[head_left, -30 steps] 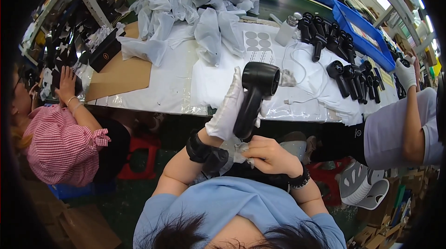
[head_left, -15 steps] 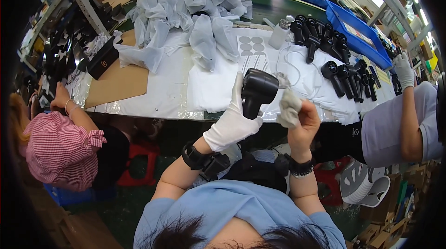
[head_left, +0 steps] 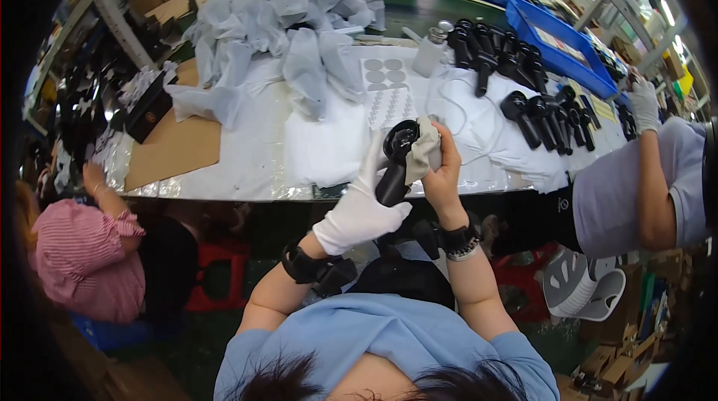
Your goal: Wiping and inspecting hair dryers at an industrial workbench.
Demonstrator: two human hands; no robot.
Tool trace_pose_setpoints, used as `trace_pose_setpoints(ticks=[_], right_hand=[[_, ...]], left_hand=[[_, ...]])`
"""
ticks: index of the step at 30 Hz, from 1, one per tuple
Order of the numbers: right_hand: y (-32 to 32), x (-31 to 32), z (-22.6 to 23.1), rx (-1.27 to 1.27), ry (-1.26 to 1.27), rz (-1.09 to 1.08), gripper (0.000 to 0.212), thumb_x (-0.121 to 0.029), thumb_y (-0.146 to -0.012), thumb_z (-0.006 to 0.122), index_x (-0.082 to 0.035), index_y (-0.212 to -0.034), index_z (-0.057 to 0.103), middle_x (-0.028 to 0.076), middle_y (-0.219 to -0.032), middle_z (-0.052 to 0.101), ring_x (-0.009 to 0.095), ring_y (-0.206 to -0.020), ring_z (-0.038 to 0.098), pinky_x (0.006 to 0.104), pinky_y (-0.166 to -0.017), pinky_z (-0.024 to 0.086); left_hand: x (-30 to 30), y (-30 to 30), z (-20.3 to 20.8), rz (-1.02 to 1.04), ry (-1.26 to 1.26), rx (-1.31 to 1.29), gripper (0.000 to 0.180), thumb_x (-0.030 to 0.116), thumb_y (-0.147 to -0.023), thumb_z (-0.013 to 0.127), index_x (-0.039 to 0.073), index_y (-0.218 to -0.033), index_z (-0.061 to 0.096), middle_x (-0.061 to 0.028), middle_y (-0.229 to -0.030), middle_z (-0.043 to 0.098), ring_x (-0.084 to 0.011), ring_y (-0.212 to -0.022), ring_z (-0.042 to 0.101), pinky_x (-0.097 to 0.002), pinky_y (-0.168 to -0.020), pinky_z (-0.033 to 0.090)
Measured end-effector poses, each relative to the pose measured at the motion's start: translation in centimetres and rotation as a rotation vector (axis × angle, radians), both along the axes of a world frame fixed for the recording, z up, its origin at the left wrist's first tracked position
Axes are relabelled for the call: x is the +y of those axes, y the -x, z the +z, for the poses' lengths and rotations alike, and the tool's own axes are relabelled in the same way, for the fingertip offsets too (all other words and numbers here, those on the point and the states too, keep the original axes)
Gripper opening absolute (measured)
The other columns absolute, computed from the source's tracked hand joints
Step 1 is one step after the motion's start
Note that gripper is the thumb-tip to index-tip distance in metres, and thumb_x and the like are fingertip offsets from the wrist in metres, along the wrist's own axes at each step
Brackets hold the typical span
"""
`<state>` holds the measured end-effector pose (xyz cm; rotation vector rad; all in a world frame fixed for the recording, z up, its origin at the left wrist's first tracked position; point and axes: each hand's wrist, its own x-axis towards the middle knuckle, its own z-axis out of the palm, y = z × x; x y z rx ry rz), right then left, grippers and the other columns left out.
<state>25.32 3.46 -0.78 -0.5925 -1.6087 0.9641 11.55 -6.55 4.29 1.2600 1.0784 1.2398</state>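
Observation:
My left hand (head_left: 357,210), in a white glove, is closed round a black handheld device (head_left: 392,180) with a round head and a short handle, shaped like a small hair dryer. It is held over the table's near edge, its round glossy end turned up toward me. Bare and closed, my right hand (head_left: 444,173) grips a crumpled grey-beige cloth (head_left: 423,152). The cloth lies against the right side of the device's head. Beyond my hands lies a sheet of round grey stickers (head_left: 385,72) on the white-covered table (head_left: 258,165).
Translucent bags (head_left: 247,34) are heaped at the back left, near brown cardboard (head_left: 176,154) and a black box (head_left: 149,113). Rows of similar black devices (head_left: 486,60) and a pump bottle (head_left: 428,53) stand right, before blue trays (head_left: 557,42). Co-workers sit at either side.
The device has turned, so its round end now faces up. My right hand has moved left and brought the cloth from beside the device onto its head. The view has shifted slightly.

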Motion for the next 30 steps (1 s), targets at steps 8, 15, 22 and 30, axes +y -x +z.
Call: trace_pose_setpoints(ticks=[8, 15, 22, 30], right_hand=[[0.1, 0.1, -0.2, 0.541, 0.409, 0.276, 0.031, -0.013, -0.094, 0.047, -0.001, -0.123, 0.048, 0.008, -0.115, 0.057, 0.017, -0.106, 0.056, 0.0311, -0.092, 0.046], [-0.2, 0.4, -0.1, 0.526, 0.494, 0.313, 0.03, -0.008, -0.092, 0.049, -0.001, -0.121, 0.049, 0.008, -0.113, 0.056, 0.015, -0.099, 0.058, 0.0269, -0.085, 0.048], [-1.6, -1.7, 0.7, 0.407, 0.219, -0.084, 0.027, 0.003, -0.083, 0.057, -0.002, -0.109, 0.051, 0.003, -0.099, 0.055, 0.012, -0.082, 0.056, 0.0234, -0.076, 0.046], [-0.7, -5.4, 4.3, -0.011, -0.331, -0.307, 0.023, 0.009, -0.07, 0.067, -0.003, -0.09, 0.064, 0.006, -0.09, 0.054, 0.014, -0.079, 0.057, 0.0239, -0.07, 0.047]], left_hand=[[0.8, 0.2, -1.5, -0.392, 0.403, -0.825, 0.059, 0.0, -0.077, 0.066, -0.005, -0.128, 0.039, -0.0134, -0.102, 0.059, -0.0169, -0.079, 0.062, -0.0262, -0.071, 0.05], [-0.3, 1.0, -0.4, -0.424, 0.423, -0.451, 0.047, 0.005, -0.077, 0.067, -0.001, -0.119, 0.046, -0.011, -0.096, 0.06, -0.0148, -0.076, 0.061, -0.025, -0.069, 0.049], [-0.4, 1.3, -0.4, -0.289, 0.141, -0.387, 0.044, 0.014, -0.079, 0.066, -0.001, -0.116, 0.048, -0.0103, -0.091, 0.061, -0.017, -0.075, 0.062, -0.0273, -0.067, 0.05], [0.0, 1.5, -0.4, -0.291, 0.291, -0.834, 0.057, 0.048, -0.092, 0.043, 0.002, -0.125, 0.045, -0.0105, -0.099, 0.06, -0.0189, -0.079, 0.062, -0.0295, -0.07, 0.051]])
